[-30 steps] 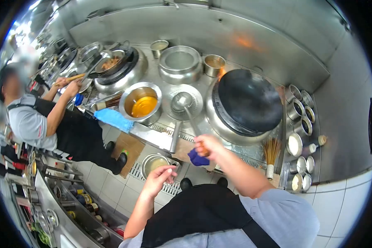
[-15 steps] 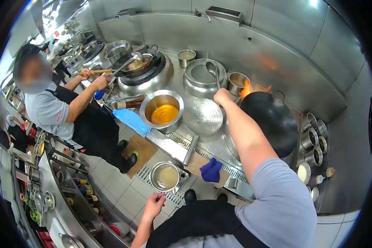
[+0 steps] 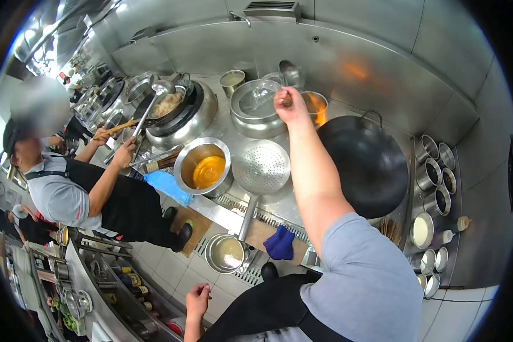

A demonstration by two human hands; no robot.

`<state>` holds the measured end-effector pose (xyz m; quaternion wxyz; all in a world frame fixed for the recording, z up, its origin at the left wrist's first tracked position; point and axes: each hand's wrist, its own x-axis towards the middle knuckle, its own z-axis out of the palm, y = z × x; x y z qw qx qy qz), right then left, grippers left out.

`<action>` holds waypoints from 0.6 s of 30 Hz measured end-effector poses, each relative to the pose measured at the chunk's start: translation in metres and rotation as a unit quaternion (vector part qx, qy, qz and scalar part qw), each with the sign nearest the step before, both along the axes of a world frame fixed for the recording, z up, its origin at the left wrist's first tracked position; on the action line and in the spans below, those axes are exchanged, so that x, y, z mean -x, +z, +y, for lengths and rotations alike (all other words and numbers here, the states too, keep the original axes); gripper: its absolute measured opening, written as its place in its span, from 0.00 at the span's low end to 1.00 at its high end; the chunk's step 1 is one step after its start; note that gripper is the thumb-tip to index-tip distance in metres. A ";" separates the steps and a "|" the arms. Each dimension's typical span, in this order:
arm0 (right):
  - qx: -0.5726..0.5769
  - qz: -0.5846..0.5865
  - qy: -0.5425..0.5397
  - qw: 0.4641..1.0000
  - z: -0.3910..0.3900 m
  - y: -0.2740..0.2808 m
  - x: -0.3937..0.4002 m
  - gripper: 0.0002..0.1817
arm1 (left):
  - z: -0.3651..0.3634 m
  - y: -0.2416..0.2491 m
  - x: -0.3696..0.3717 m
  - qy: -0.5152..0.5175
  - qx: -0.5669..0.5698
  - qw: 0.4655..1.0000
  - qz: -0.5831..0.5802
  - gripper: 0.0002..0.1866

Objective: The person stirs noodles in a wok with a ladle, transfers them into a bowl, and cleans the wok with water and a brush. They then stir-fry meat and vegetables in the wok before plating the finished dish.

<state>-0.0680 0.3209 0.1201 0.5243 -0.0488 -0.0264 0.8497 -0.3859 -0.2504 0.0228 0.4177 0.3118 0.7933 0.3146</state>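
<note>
My right hand [image 3: 290,105] is closed round the handle of a steel ladle [image 3: 291,74], held over the back of the stove. Clear water splashes beside the ladle, above a wide steel pot [image 3: 242,119]. A black wok [image 3: 365,168] rests to the right of my forearm. Orange flame shows at the small steel pot [image 3: 308,100] near the wok's left edge. Low by my apron, my left hand [image 3: 198,301] has its fingers curled in, with nothing visible in them. Nearest to it is a steel pot of cloudy liquid [image 3: 225,253].
A perforated strainer [image 3: 261,166] lies beside a pot of orange oil [image 3: 208,171]. Blue cloth [image 3: 168,188] and purple cloth [image 3: 279,244] lie along the front edge. A co-worker [image 3: 68,194] stirs a pan at the left. Several steel containers [image 3: 427,148] line the right wall.
My right hand has moved back and left with the ladle, and water now splashes over the wide pot. Flames beside the wok look smaller. My view has shifted; the co-worker's ladle has lifted.
</note>
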 end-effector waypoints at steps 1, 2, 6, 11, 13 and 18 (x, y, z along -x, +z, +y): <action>-0.026 0.017 0.022 0.999 0.001 -0.002 -0.002 0.05 | 0.007 -0.001 -0.002 0.000 -0.022 1.000 -0.010 0.14; -0.053 0.035 0.044 0.997 0.001 -0.004 -0.003 0.05 | 0.015 -0.002 -0.004 -0.002 -0.019 1.000 -0.010 0.14; -0.062 -0.208 -0.001 0.976 -0.023 -0.001 0.006 0.06 | 0.054 -0.035 -0.018 -0.039 -0.022 0.998 -0.035 0.16; -0.122 -0.815 -0.042 0.566 -0.046 -0.017 0.023 0.10 | 0.134 -0.106 -0.033 0.012 -0.015 0.978 -0.206 0.24; -0.153 -0.882 -0.013 0.445 -0.053 -0.022 0.028 0.11 | 0.166 -0.102 -0.046 0.037 0.006 0.960 -0.278 0.28; -0.076 -0.669 0.105 0.732 -0.053 -0.039 0.019 0.09 | 0.202 -0.073 -0.066 0.014 0.064 0.902 -0.427 0.22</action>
